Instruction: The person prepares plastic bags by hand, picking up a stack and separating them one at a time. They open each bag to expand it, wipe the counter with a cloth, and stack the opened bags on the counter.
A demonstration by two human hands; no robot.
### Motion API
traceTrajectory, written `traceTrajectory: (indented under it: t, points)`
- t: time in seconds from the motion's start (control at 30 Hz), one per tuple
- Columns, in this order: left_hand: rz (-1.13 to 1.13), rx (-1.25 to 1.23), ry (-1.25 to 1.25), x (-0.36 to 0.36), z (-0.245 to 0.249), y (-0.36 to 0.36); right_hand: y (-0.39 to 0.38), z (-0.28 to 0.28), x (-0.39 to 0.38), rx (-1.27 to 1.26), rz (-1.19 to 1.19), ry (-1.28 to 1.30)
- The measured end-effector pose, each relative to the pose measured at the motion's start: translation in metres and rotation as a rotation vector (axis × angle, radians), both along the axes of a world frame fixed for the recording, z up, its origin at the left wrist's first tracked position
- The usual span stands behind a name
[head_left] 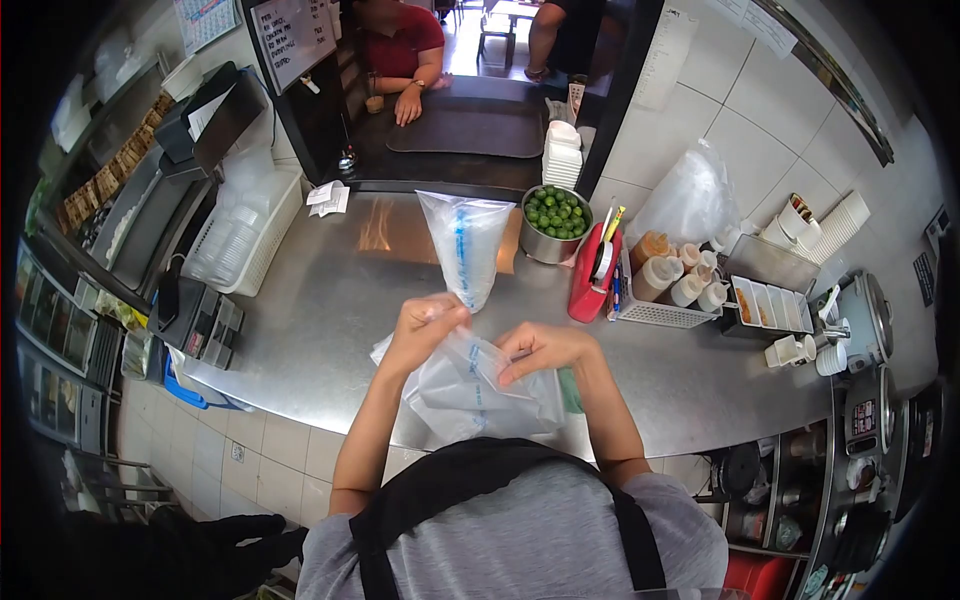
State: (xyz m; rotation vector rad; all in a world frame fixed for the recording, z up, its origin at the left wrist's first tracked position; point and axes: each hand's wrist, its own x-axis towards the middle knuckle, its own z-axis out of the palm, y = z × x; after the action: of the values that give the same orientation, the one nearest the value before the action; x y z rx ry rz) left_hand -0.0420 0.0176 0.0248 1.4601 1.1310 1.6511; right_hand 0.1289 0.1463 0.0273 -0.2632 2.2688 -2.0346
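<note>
My left hand (422, 332) pinches the upper edge of a thin, clear plastic bag (470, 392) with blue print. My right hand (545, 350) has its fingers closed on the same bag's right side. The bag hangs between both hands in front of my body, over the near edge of the steel counter (310, 300). Just beyond my left fingers, another plastic bag (468, 250) with blue print stands upright, flared at the top. Something whitish shows inside it. A green piece (570, 390) peeks out beneath my right wrist.
A metal pot of green limes (556, 213), a red tape dispenser (597, 275) and a basket of sauce bottles (672, 280) stand at the right. A white basket of plastic cups (245, 230) stands left. Past the hatch, a person's forearm (420, 85) rests near a dark tray (467, 118).
</note>
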Motion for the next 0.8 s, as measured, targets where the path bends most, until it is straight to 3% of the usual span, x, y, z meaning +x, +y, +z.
traceTrajectory:
  t: [0.07,0.17,0.27,0.37,0.47,0.5,0.57,0.6,0.67,0.7,0.73,0.8]
  points:
    - [-0.406,-0.103,-0.438,-0.006,-0.006,-0.007,0.005,-0.003,0.0,-0.03,-0.009,0.108]
    - [-0.633,-0.376,-0.555,-0.016,-0.022,-0.009,-0.001,0.0,-0.005,-0.385,-0.345,0.328]
    - [-0.489,-0.271,-0.117,-0.004,-0.016,0.003,0.003,-0.031,-0.009,-0.749,-0.317,0.306]
    - [-0.414,-0.122,-0.571,-0.03,-0.017,-0.001,-0.005,-0.011,0.001,-0.496,-0.247,-0.118]
    - [-0.635,-0.221,-0.409,-0.055,-0.02,0.012,0.005,-0.019,0.005,-0.287,-0.087,0.016]
    - [-0.669,-0.303,-0.253,-0.054,-0.007,0.016,0.016,-0.02,0.009,-0.209,-0.017,0.076]
    - [-0.725,-0.464,0.068,-0.048,0.028,0.022,0.038,-0.02,0.011,-0.347,-0.052,0.258]
    - [-0.613,-0.398,0.086,-0.052,0.029,0.031,0.049,-0.021,0.008,-0.418,-0.07,0.347]
    - [-0.394,-0.268,0.116,-0.058,0.026,0.051,0.077,-0.039,-0.007,-0.361,-0.402,0.424]
    - [-0.254,-0.289,0.073,-0.056,0.043,0.059,0.076,-0.026,-0.018,-0.311,-0.659,0.409]
    - [-0.059,-0.286,0.094,-0.063,0.038,0.074,0.055,0.011,-0.036,-0.415,-0.878,0.365]
    - [0.255,-0.15,0.268,-0.087,0.015,0.109,0.074,-0.002,-0.063,-0.369,-0.929,0.397]
